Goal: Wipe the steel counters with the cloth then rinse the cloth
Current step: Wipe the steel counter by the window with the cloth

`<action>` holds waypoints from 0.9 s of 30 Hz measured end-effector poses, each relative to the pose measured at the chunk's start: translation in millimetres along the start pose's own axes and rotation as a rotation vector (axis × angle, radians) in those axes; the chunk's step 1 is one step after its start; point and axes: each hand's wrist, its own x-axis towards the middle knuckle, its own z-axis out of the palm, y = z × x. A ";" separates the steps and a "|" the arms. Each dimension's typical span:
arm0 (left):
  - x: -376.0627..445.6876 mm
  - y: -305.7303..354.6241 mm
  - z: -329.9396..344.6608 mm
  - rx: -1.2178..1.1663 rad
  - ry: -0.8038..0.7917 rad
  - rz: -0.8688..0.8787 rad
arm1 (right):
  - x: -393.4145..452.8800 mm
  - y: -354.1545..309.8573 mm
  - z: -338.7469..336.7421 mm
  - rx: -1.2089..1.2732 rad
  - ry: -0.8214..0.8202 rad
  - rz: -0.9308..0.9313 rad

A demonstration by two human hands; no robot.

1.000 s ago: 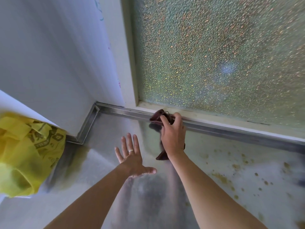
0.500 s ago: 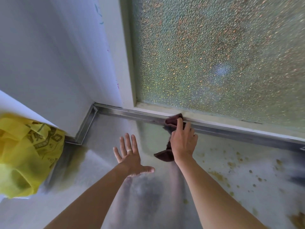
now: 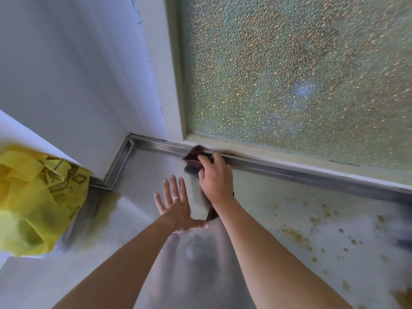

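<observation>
Head view is showing a dark maroon cloth (image 3: 194, 155), crumpled and partly blurred, being pressed by the right hand (image 3: 215, 177) against the raised steel lip (image 3: 289, 169) along the counter's back edge, just below the frosted window (image 3: 289, 74). The fingers are gripping the cloth, with one loose end hanging out beneath the wrist. The left hand (image 3: 176, 205) is lying flat and spread on the steel counter (image 3: 138, 172) just beside it, holding nothing (a ring is showing on one finger). Toward the back left corner the counter is running bare, meeting the white wall (image 3: 66, 74). A yellow printed bag (image 3: 38, 197) is sitting at the left edge, near that corner. To the right, yellowish-brown spots (image 3: 312, 221) are speckling the surface, thickening toward the right edge, with nothing standing between them and the hands.
</observation>
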 end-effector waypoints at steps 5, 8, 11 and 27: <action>-1.2 1.3 -0.9 -0.015 -0.003 0.002 | -22.3 29.0 -34.3 0.124 0.062 -0.012; -2.7 0.0 -1.5 -0.023 -0.013 0.015 | -19.9 49.0 -48.2 0.183 0.027 0.204; -2.2 -0.7 -1.5 -0.033 -0.010 0.020 | -15.1 64.3 -52.4 0.243 -0.063 0.300; 6.9 -3.0 7.2 -0.063 0.061 -0.009 | -30.2 24.7 -47.9 0.127 0.036 -0.012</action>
